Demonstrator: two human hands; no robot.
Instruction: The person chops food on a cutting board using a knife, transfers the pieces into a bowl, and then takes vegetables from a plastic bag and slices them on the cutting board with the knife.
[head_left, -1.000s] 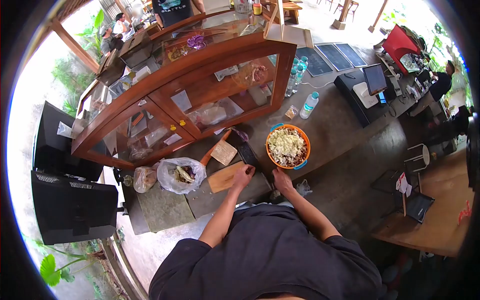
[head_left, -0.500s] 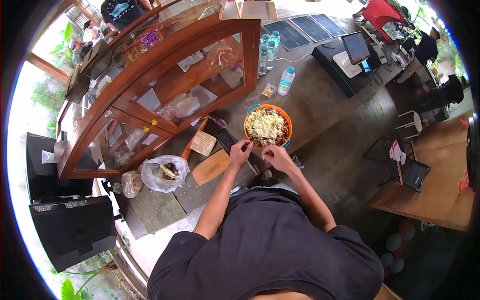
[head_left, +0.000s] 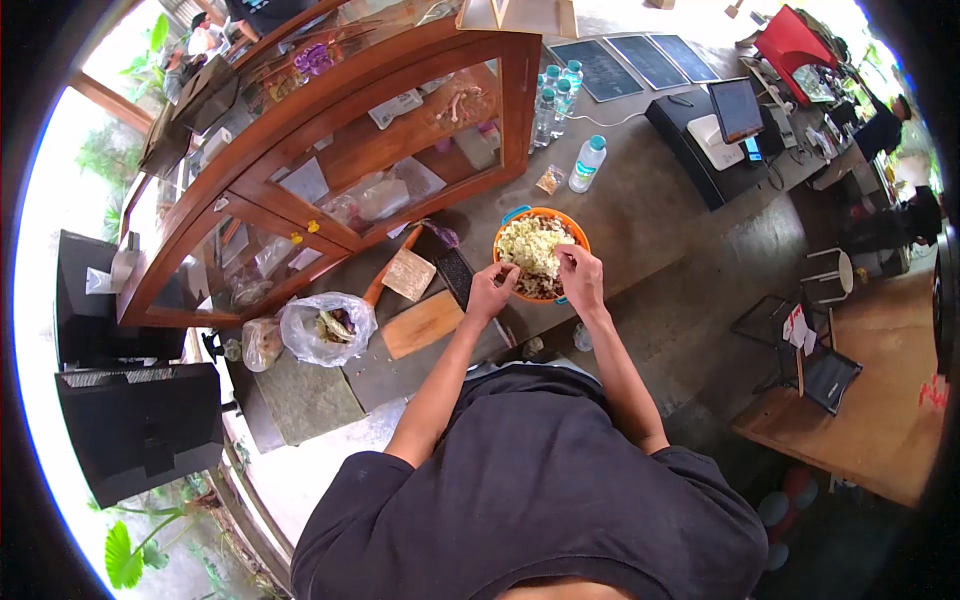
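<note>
An orange basin (head_left: 586, 237) with blue handles stands on the counter, filled with pale yellow chopped bits (head_left: 530, 243) over darker brown pieces. At its lower left rim is my left hand (head_left: 490, 290), thumb and fingers pinched together. My right hand (head_left: 582, 276) reaches over the right side of the basin, its fingertips closed just above the food. Whatever lies between the fingertips of either hand is too small to make out. Left of my left hand lie a wooden board (head_left: 422, 325), a light brown block (head_left: 408, 275) and a dark grater-like tool (head_left: 455, 275).
A water bottle (head_left: 588, 163) and small packet (head_left: 549, 179) stand beyond the basin, with several bottles behind. A glass-fronted wooden cabinet (head_left: 350, 245) borders the left side. An open plastic bag (head_left: 300, 335) lies nearer. A touchscreen terminal (head_left: 735, 110) stands farther right.
My right hand has moved up from the basin's near edge to over its right side. My left hand stays pinched by the lower left rim. The camera view has shifted slightly.
</note>
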